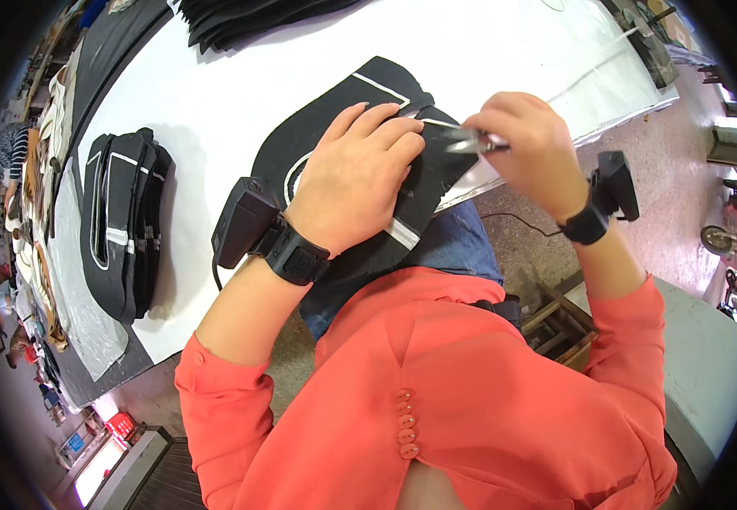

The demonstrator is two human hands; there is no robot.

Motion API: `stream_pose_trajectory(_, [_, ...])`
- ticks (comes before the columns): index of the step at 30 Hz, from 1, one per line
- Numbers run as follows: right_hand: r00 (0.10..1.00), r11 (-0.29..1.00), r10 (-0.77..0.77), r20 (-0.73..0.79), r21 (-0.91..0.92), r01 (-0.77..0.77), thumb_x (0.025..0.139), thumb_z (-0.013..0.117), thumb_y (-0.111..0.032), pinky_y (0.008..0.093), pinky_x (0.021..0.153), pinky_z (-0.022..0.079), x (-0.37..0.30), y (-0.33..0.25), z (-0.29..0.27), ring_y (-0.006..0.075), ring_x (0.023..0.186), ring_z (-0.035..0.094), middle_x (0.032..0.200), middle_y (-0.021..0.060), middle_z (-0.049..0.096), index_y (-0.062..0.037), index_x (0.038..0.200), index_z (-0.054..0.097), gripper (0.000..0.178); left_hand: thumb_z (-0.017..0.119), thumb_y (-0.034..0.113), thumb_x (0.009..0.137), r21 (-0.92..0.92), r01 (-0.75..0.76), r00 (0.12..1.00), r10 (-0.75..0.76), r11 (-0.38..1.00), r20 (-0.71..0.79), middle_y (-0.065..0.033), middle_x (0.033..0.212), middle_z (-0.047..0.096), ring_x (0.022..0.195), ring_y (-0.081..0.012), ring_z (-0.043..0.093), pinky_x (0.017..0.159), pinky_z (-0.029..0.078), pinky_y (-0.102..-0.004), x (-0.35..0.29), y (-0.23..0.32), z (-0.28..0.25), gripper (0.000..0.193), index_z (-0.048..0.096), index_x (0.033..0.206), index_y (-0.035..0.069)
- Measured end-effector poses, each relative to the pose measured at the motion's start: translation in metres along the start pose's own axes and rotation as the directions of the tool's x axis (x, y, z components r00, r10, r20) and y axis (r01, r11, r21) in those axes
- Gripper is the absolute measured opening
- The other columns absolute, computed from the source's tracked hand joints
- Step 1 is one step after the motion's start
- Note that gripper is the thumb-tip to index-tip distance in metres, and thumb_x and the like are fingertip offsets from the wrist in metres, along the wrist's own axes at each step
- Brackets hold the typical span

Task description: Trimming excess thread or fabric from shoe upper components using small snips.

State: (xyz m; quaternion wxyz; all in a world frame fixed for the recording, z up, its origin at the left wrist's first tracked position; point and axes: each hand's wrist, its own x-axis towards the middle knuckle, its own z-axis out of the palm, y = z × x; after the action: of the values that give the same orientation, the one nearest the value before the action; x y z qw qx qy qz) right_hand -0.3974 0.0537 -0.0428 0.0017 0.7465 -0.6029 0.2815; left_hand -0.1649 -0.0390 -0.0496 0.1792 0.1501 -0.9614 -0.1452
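Observation:
On the white tabletop in front of me lies a black fabric piece [317,123] with white trim lines, partly over the table's near edge. My left hand [353,174] rests flat on it, fingers extended and slightly spread, covering its middle. Off its right side, my right hand [528,140] is closed around small metal scissors [470,144]. Their blades point left toward the piece and are blurred by motion. Whether the blades touch the fabric I cannot tell.
A stack of similar black pieces [122,225] with white trim sits on the table's left. More black fabric [249,21] is piled at the far edge. Clear plastic sheeting [88,314] lies at the left edge. A wooden crate [560,327] stands below, right of my waist.

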Motion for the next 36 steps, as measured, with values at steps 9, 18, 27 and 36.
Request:
stream_pose_trajectory(9, [0.963,0.962,-0.143,0.227,-0.199,0.190,0.081,0.064,-0.006,0.0415,0.100,0.050,-0.017,-0.032,-0.007,0.0209,0.078,0.067,0.093,0.0043,0.062,-0.0062,0.098,0.070,0.017,0.068,0.002,0.081,0.049,-0.020,1.000,0.020,0.999,0.003,-0.0052,0.130,0.062,0.129,-0.0314,0.055,0.113,0.040,-0.0472,-0.002,0.004,0.008,0.044,0.066,0.124,0.013])
stream_pose_trajectory(18, [0.976,0.973,0.214,0.035,0.082,-0.217,0.083,0.079,-0.021,0.0387,0.066,0.053,-0.023,-0.028,-0.010,0.0281,0.076,0.068,0.089,0.0078,0.068,-0.0106,0.103,0.072,0.023,0.062,-0.001,0.079,0.276,0.138,0.987,-0.109,0.951,-0.118,-0.0047,0.130,0.060,0.129,-0.0292,0.053,0.113,0.038,-0.0499,-0.006,0.011,0.015,0.053,0.066,0.128,0.020])
stream_pose_trajectory(27, [0.915,0.928,0.371,0.159,-0.033,-0.371,0.098,0.067,-0.038,0.0440,0.058,0.050,-0.021,-0.031,0.005,0.0368,0.063,0.065,0.066,0.0142,0.064,-0.0040,0.088,0.056,0.038,0.060,-0.005,0.078,0.210,0.097,0.989,-0.071,0.973,-0.128,-0.0101,0.129,0.059,0.126,-0.0326,0.055,0.109,0.043,-0.0461,-0.003,0.009,0.014,0.049,0.069,0.124,0.012])
stream_pose_trajectory(36, [0.900,0.868,0.426,0.092,0.240,-0.435,0.100,0.066,-0.033,0.0411,0.057,0.048,-0.014,-0.021,0.013,0.0331,0.060,0.062,0.067,0.0162,0.062,-0.0025,0.087,0.059,0.033,0.061,0.003,0.084,0.256,0.050,0.997,-0.034,0.965,-0.069,-0.0104,0.129,0.062,0.128,-0.0316,0.055,0.111,0.042,-0.0460,-0.003,0.013,0.011,0.045,0.069,0.125,0.017])
